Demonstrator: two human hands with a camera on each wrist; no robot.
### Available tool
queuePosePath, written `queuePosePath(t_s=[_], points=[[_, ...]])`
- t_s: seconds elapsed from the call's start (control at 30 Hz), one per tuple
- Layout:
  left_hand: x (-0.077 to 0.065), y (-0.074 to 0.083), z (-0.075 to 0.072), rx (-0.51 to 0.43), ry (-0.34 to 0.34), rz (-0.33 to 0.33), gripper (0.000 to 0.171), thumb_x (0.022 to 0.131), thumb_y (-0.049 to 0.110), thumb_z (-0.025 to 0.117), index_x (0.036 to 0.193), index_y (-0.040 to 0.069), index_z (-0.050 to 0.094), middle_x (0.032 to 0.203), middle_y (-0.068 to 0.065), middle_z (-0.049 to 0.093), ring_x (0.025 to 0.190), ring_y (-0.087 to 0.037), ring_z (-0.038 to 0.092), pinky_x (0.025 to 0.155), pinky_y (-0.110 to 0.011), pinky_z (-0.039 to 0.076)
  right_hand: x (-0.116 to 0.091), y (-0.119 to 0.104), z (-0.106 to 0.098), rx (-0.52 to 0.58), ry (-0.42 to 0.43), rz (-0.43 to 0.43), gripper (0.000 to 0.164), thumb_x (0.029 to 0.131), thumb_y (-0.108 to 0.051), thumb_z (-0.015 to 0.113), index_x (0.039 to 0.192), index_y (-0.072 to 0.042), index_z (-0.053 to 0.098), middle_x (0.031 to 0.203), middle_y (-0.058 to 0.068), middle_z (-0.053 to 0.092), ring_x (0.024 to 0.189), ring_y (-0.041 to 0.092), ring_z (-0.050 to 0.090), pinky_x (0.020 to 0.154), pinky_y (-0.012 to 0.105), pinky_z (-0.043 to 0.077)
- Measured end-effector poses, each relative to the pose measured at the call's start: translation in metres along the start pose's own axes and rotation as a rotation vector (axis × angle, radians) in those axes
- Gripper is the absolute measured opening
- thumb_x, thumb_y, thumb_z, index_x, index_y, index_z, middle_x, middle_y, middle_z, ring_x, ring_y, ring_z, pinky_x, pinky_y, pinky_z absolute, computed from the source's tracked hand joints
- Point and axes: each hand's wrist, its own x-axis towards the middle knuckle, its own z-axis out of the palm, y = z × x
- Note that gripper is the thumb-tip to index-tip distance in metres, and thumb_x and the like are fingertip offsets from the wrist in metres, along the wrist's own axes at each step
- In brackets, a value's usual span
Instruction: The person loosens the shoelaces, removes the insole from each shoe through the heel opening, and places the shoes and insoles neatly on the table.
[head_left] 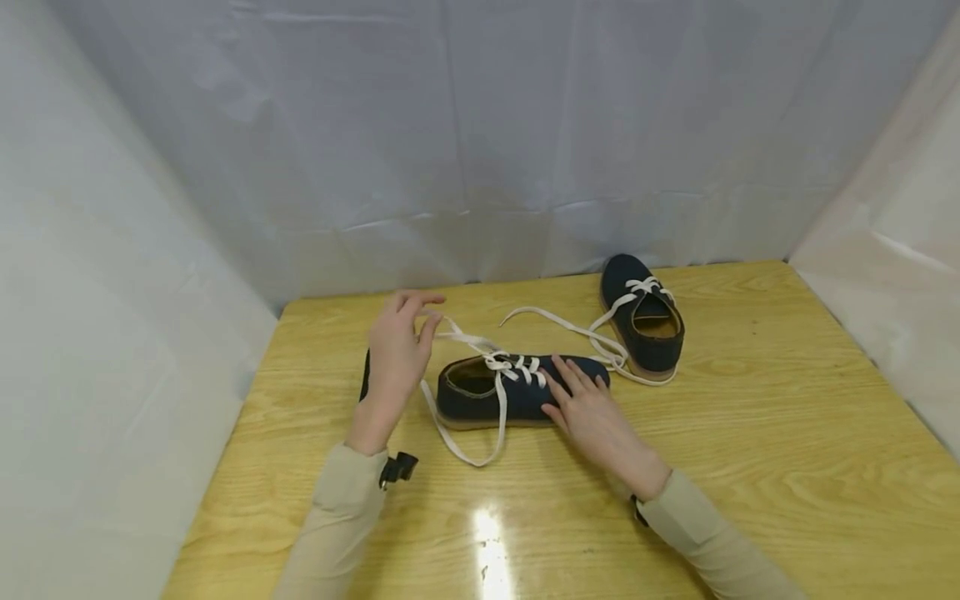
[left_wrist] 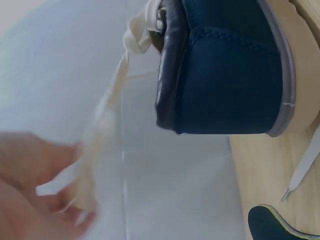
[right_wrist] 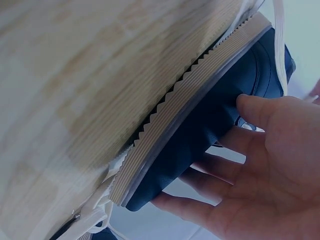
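The left hand (head_left: 397, 346) pinches 1 lace (head_left: 476, 341) of the near shoe (head_left: 528, 402), sole-down on the table (head_left: 765, 467); the right hand (head_left: 597, 425), fingers apart, rests on its toe; a hard tug could drag it loose

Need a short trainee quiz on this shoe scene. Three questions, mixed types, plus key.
1. In the head view, where does the far shoe stand relative to the near shoe?
2. The left hand pinches: (a) nothing, (b) a white lace, (c) the near shoe's heel.
3. True or false: the right hand touches the front half of the near shoe.

Key: 1. Farther back, to the right. 2. b. 3. True.
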Motion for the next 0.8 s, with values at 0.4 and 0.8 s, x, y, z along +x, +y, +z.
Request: queuePosePath(t_s=[0.4, 0.8], points=[[-0.01, 0.007, 0.026, 0.151, -0.566, 0.11, 0.02, 0.098, 0.023, 0.07, 0.116, 0.014, 0.072, 0.114, -0.006, 0.069, 0.106, -0.027, 0.066, 0.1, -0.056, 0.045, 0.0, -0.001, -0.001, 0.003, -0.013, 0.005, 0.054, 0.105, -0.033, 0.056, 0.15, -0.005, 0.048, 0.16, 0.021, 0.035, 0.145, 0.039, 0.038, 0.107, 0.064, 0.039], [-0.014, 0.006, 0.031, 0.071, -0.495, 0.245, 0.018, 0.094, 0.031, 0.074, 0.108, 0.02, 0.075, 0.126, -0.009, 0.064, 0.113, -0.031, 0.061, 0.097, -0.054, 0.047, 0.0, -0.002, -0.002, -0.02, -0.003, 0.012, 0.054, 0.105, -0.033, 0.056, 0.151, -0.006, 0.048, 0.16, 0.02, 0.036, 0.144, 0.039, 0.039, 0.106, 0.064, 0.04]])
